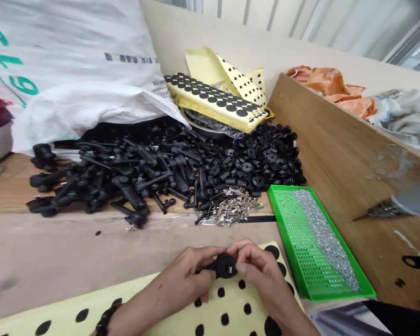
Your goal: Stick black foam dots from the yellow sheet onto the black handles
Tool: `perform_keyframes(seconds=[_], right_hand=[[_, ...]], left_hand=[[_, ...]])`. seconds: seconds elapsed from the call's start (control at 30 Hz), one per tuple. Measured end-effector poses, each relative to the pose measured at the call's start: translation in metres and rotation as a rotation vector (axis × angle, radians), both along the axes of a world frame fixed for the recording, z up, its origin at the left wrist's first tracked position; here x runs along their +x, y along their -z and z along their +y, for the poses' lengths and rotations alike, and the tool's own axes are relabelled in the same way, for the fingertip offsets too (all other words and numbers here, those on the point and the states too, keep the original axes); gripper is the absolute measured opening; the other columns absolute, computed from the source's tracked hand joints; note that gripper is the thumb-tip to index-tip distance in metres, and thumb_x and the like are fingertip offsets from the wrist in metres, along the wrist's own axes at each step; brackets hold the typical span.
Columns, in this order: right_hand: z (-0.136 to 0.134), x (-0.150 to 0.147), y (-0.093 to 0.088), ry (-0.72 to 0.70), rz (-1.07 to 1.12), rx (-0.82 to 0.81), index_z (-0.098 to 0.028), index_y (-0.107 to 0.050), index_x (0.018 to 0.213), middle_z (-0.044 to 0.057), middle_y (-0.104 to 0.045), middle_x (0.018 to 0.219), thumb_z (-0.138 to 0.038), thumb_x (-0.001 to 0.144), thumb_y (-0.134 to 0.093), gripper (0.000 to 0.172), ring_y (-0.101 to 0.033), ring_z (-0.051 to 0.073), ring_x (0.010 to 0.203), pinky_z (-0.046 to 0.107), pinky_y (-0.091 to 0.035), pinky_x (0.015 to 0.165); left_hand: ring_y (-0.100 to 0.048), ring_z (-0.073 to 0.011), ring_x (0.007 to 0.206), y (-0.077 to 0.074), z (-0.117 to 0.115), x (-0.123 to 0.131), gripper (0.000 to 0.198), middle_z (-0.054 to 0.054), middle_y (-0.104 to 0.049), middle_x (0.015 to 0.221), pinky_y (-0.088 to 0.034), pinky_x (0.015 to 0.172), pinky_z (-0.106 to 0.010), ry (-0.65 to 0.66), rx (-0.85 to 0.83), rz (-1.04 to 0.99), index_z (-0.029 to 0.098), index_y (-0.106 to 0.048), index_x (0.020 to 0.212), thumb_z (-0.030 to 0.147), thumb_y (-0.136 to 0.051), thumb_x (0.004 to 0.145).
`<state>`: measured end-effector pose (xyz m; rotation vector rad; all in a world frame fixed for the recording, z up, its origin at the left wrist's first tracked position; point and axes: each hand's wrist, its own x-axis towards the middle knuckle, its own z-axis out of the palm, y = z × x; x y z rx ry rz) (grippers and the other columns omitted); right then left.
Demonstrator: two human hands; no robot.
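Note:
Both hands meet over a yellow sheet with black round stickers [231,308] at the near edge of the table. My left hand [185,280] and my right hand [259,268] are both closed on a small round black plastic part [225,267], fingertips pinching it from either side. A metal piece shows in the part's middle. My left wrist wears a dark beaded bracelet [105,319].
A heap of black plastic handles [126,179] and round black parts [262,158] lies behind. Small metal clips [231,207] sit in front of them. A green perforated tray [294,242] holding small metal pieces stands to the right. Farther back lie a white sack [73,70], yellow sticker sheets [213,98] and a wooden board [336,140].

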<state>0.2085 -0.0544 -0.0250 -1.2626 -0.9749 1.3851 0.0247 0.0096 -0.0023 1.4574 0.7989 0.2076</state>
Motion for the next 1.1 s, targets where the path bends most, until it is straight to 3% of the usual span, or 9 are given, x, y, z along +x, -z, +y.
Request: perform_keyframes(seconds=[0.23, 0.43, 0.57, 0.73, 1.1], right_hand=[[-0.004, 0.002, 0.006, -0.005, 0.042, -0.004, -0.019, -0.056, 0.062, 0.005, -0.062, 0.091, -0.016, 0.071, -0.062, 0.01, -0.055, 0.02, 0.085, 0.028, -0.04, 0.073], [-0.003, 0.002, 0.008, -0.015, 0.068, -0.002, -0.019, -0.056, 0.063, 0.004, -0.062, 0.091, -0.018, 0.072, -0.062, 0.011, -0.054, 0.02, 0.084, 0.028, -0.039, 0.074], [-0.002, 0.004, 0.01, -0.024, 0.077, -0.005, -0.019, -0.057, 0.063, 0.004, -0.062, 0.09, -0.018, 0.072, -0.064, 0.011, -0.054, 0.02, 0.083, 0.028, -0.039, 0.073], [-0.002, 0.004, 0.008, 0.002, 0.077, -0.026, -0.019, -0.058, 0.063, 0.005, -0.063, 0.089, -0.019, 0.07, -0.065, 0.01, -0.055, 0.02, 0.083, 0.029, -0.04, 0.074], [-0.003, 0.002, 0.007, -0.029, 0.012, -0.008, -0.019, -0.056, 0.064, 0.005, -0.061, 0.089, -0.021, 0.073, -0.064, 0.013, -0.054, 0.021, 0.084, 0.029, -0.04, 0.072]], left_hand=[[-0.049, -0.008, 0.046, 0.003, 0.0, 0.0, 0.055, 0.005, -0.057, 0.06, -0.035, 0.046, -0.016, 0.0, -0.03, -0.002, 0.02, -0.06, 0.122, 0.01, -0.043, 0.071], [-0.051, -0.0078, 0.049, 0.012, -0.002, -0.003, 0.053, 0.0, -0.067, 0.086, -0.044, 0.049, -0.018, -0.006, -0.083, -0.055, 0.022, -0.062, 0.117, 0.01, -0.042, 0.069], [-0.051, -0.0071, 0.048, 0.013, -0.001, -0.004, 0.055, 0.001, -0.067, 0.08, -0.042, 0.049, -0.017, 0.001, -0.061, -0.037, 0.021, -0.062, 0.118, 0.008, -0.041, 0.068], [-0.05, -0.007, 0.05, 0.007, 0.001, -0.007, 0.063, 0.0, -0.069, 0.09, -0.043, 0.048, -0.017, 0.013, -0.094, -0.05, 0.023, -0.058, 0.125, 0.007, -0.042, 0.066], [-0.047, -0.0077, 0.049, 0.011, -0.003, -0.003, 0.059, 0.003, -0.062, 0.074, -0.041, 0.048, -0.016, 0.002, -0.069, -0.055, 0.023, -0.062, 0.119, 0.007, -0.04, 0.066]])
